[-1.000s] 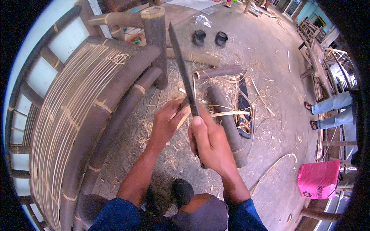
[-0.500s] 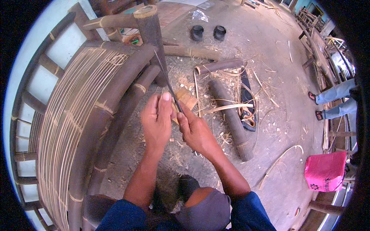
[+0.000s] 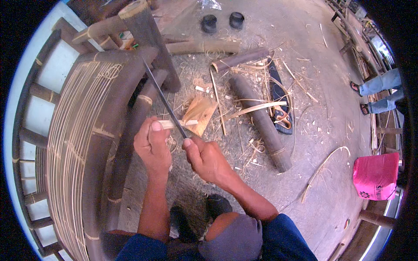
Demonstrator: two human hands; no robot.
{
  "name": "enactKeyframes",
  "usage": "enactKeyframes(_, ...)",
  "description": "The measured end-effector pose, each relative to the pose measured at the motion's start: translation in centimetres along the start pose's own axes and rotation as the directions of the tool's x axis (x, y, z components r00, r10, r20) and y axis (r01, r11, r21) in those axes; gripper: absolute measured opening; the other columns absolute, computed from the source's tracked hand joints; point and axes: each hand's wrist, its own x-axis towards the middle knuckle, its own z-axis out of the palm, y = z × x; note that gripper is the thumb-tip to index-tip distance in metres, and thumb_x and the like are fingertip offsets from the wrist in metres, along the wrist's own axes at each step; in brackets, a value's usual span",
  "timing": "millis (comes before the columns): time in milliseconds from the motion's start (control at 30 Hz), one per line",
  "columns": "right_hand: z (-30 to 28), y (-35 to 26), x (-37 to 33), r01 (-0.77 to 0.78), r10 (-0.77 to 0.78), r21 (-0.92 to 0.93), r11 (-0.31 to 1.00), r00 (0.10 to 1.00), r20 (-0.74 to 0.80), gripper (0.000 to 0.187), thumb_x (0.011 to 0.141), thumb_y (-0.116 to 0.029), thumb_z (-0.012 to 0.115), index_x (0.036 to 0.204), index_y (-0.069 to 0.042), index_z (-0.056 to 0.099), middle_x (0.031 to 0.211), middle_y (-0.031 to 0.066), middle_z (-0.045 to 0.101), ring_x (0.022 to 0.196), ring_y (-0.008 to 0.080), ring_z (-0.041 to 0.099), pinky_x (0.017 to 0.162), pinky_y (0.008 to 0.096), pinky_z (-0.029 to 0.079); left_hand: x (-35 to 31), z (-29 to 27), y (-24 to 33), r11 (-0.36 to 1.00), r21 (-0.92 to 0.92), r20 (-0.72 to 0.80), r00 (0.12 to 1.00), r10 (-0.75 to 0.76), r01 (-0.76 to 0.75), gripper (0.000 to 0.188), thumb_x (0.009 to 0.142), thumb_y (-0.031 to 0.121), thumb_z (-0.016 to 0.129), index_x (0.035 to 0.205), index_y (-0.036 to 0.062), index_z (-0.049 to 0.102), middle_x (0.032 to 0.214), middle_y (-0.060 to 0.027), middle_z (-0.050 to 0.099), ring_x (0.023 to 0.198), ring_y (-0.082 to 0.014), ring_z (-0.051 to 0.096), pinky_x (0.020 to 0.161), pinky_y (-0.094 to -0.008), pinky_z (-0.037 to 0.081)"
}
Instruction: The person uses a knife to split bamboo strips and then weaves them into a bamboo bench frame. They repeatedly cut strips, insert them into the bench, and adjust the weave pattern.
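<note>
On a grey concrete floor (image 3: 274, 200) strewn with pale curled shavings (image 3: 253, 153), the person's left hand (image 3: 153, 145) is closed on a short pale wooden strip (image 3: 189, 123), thumb on top, its free end pointing to three o'clock. The right hand (image 3: 208, 161) is clenched around the base of a long, narrow, dark metal blade (image 3: 164, 100) that reaches to eleven o'clock and crosses the strip; whether the edge touches it cannot be told.

Just beyond, at one o'clock from the hands, a pale, split wooden block (image 3: 203, 116) lies on the floor. Farther out at one o'clock is a short dark-brown bamboo length (image 3: 241, 59); at two o'clock lie a longer dark-brown bamboo pole (image 3: 257, 117) and, beside it, a black handsaw with a tan handle (image 3: 276, 85).

A dark bamboo seat with thin pale slats (image 3: 72, 143) fills nine o'clock, a light-blue wall (image 3: 51, 80) behind it. Between twelve and one stand two squat black round objects (image 3: 209, 24). Toward three o'clock lie a curved pale strand (image 3: 323, 169) and, farther, a bright pink bag (image 3: 375, 176); above it show a bystander's jeans-clad legs (image 3: 381, 82).
</note>
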Motion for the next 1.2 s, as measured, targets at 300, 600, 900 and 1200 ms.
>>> enactKeyframes(300, 3.2, 6.6, 1.4, -0.019, 0.02, 0.038, 0.999, 0.999, -0.024, 0.041, 0.1, -0.035, 0.056, 0.095, 0.005, 0.062, 0.078, 0.0331, 0.064, 0.076, 0.0513, 0.065, 0.068, 0.057, 0.05, 1.8, -1.9, -0.1, 0.949, -0.308, -0.06, 0.994, -0.094, 0.071, 0.033, 0.103, 0.015, 0.047, 0.073, 0.0088, 0.036, 0.065, -0.0004, 0.039, 0.055, -0.0094, 0.042, 0.049, -0.0272, 0.033)
enactKeyframes(600, -1.0, -2.0, -2.7, 0.055, -0.048, 0.104, 0.993, 0.996, -0.076, 0.031, 0.094, -0.027, 0.063, 0.1, 0.004, 0.061, 0.071, 0.0282, 0.063, 0.065, 0.0455, 0.065, 0.061, 0.0526, 0.05, -0.2, -1.1, 0.2, 0.993, -0.091, 0.059, 0.995, 0.083, -0.078, 0.032, 0.099, 0.021, 0.052, 0.076, -0.0007, 0.053, 0.06, -0.0019, 0.049, 0.053, -0.0087, 0.044, 0.048, -0.0285, 0.032)
enactKeyframes(900, -0.8, -2.5, -1.0, 0.224, -0.222, -0.083, 0.971, 0.975, 0.031, 0.032, 0.094, -0.026, 0.062, 0.091, 0.006, 0.06, 0.064, 0.0277, 0.059, 0.064, 0.0456, 0.066, 0.06, 0.051, 0.051, -0.2, -1.1, -0.6, 0.996, 0.048, 0.041, 0.997, 0.067, -0.069, 0.039, 0.097, 0.029, 0.053, 0.08, -0.0048, 0.062, 0.061, -0.0027, 0.056, 0.055, -0.0095, 0.05, 0.048, -0.0276, 0.035)
enactKeyframes(1200, 0.2, -2.0, -0.3, 0.183, -0.183, -0.008, 0.983, 0.983, -0.007, 0.033, 0.095, -0.028, 0.062, 0.094, 0.005, 0.062, 0.066, 0.0289, 0.061, 0.065, 0.0457, 0.066, 0.064, 0.0516, 0.052, 0.6, -1.8, -1.4, 0.991, 0.081, -0.034, 0.994, 0.106, -0.103, 0.036, 0.098, 0.027, 0.052, 0.083, -0.0045, 0.063, 0.064, -0.0044, 0.056, 0.054, -0.0103, 0.049, 0.047, -0.0279, 0.033)
